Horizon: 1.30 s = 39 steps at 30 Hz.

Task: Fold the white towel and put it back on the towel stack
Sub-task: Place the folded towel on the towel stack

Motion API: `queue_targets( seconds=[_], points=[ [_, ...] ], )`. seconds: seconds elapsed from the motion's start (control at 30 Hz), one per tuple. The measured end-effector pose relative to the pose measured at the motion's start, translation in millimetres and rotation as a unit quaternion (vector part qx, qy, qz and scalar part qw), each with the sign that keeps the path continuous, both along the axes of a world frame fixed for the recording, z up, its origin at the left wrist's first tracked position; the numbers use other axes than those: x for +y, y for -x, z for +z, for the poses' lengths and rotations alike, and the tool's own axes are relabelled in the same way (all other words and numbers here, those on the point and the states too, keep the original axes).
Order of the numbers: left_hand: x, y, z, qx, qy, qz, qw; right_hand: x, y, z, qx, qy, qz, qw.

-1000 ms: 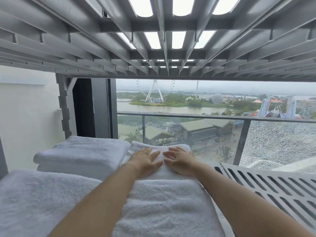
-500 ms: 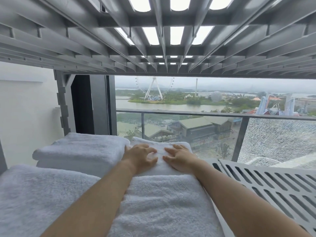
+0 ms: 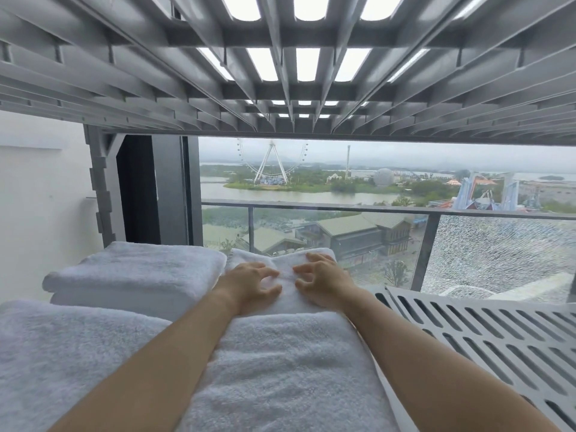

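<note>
While the left hand (image 3: 249, 285) and right hand (image 3: 322, 283) grab the white towel (image 3: 285, 293) with bent fingers, a towel stack (image 3: 134, 275) sits beside it; arms (image 3: 174, 353) hide part of the near towel (image 3: 296, 372).

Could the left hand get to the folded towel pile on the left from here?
Probably yes. The left hand grips the small towel right beside the towel pile, nothing lies between them, and the shelf overhead seems to leave room above.

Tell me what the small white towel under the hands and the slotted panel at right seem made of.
Small folded white towel: soft terry, likely cotton; matte fuzzy pile, puckered where gripped. Slotted pale grey panel: rigid, smooth, with even rounded slots; moulded plastic or painted metal, cannot tell which.
</note>
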<state>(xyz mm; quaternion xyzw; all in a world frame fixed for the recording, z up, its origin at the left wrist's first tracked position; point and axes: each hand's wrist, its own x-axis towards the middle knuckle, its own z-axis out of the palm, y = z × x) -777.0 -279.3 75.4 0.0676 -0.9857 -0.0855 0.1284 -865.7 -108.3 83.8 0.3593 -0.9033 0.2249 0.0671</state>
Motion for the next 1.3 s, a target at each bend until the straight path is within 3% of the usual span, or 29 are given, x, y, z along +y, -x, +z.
queue_targets(
  seconds=[0.07, 0.17, 0.33, 0.53, 0.7, 0.83, 1.03, 1.3],
  points=[
    [4.6, 0.5, 1.5, -0.009, 0.066, 0.026, 0.997, -0.5, 0.6, -1.2, -0.02, -0.02, 0.003, 1.0],
    [7.2, 2.9, 4.3, 0.011, 0.132, 0.01, 0.991, -10.9, -0.5, 1.5, 0.03, -0.031, 0.033, 0.999],
    [0.3, 7.8, -3.8, -0.121, 0.074, -0.014, 0.99, -10.4, 7.3, -16.3, 0.031, -0.145, 0.057, 0.987],
    [-6.3, 9.3, -7.5, -0.143, 0.084, 0.002, 0.986, -8.6, 11.8, -15.8, -0.007, -0.174, 0.045, 0.984],
    [3.0, -6.2, 12.0, -0.126, 0.106, -0.015, 0.986, -1.9, -3.8, 6.7, -0.025, -0.11, 0.061, 0.992],
    [6.2, -44.2, 36.4, -0.051, 0.023, -0.037, 0.998, 15.3, -25.0, 28.2, 0.004, 0.015, 0.103, 0.995],
    [34.8, -97.4, 35.2, -0.032, -0.038, -0.086, 0.995, 25.2, -81.1, 31.3, 0.036, 0.079, 0.121, 0.989],
    [39.5, -112.0, -2.5, -0.032, -0.03, -0.083, 0.996, 21.7, -129.9, 2.7, 0.055, -0.047, 0.044, 0.996]
  ],
)
